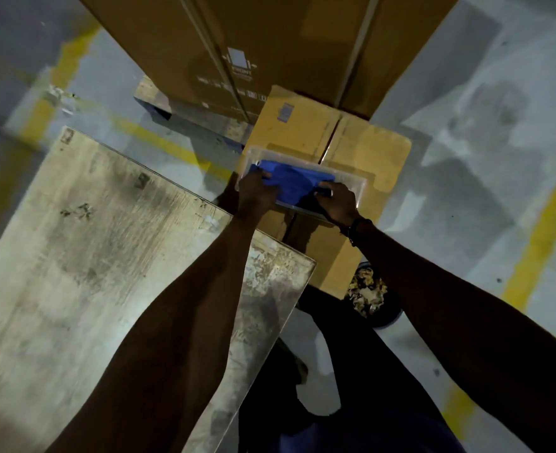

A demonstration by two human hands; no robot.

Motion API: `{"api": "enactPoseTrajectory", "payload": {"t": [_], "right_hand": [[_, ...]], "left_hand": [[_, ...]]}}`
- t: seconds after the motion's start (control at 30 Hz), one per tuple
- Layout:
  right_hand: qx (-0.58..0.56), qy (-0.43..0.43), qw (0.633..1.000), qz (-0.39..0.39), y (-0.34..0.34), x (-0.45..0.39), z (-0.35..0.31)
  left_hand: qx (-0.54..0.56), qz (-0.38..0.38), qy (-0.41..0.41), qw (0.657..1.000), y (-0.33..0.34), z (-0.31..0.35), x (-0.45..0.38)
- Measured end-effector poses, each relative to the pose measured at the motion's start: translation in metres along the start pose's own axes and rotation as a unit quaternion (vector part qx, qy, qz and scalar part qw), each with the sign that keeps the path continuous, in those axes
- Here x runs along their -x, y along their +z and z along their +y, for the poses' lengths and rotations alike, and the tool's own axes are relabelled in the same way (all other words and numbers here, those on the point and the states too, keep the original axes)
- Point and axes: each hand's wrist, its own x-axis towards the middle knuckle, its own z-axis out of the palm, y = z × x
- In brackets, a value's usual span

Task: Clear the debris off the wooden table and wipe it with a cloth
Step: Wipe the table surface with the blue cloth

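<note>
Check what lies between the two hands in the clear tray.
In the head view, only the blue cloth spans the gap between the left hand and right hand, inside the clear tray.

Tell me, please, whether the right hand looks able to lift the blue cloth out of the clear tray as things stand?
Probably yes. The right hand already rests on the blue cloth, which lies uncovered in the clear tray. The left hand is on it too, but nothing lies over it.

a clear tray point(361, 183) sits on a small cardboard box point(368, 148); the wooden table point(74, 256) looks bare, stained.
</note>
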Motion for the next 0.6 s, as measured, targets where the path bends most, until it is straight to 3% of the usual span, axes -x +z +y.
{"api": "enactPoseTrajectory", "payload": {"t": [0.27, 0.33, 0.43, 0.6], "right_hand": [[-0.059, -0.114, 0.987, 0.094, -0.029, 0.045, -0.025], [-0.082, -0.145, 0.981, 0.104, -0.045, 0.063, -0.045], [-0.105, -0.190, 0.969, 0.118, -0.066, 0.091, -0.080], [-0.132, -0.228, 0.960, 0.097, -0.085, 0.141, -0.151]], "left_hand": [[0.103, 0.017, -0.024, 0.994, -0.028, 0.021, 0.040], [0.148, 0.051, -0.018, 0.988, -0.039, 0.028, 0.062], [0.214, 0.121, -0.011, 0.969, -0.060, 0.030, 0.099], [0.376, 0.134, -0.008, 0.917, -0.106, 0.027, 0.163]]}}
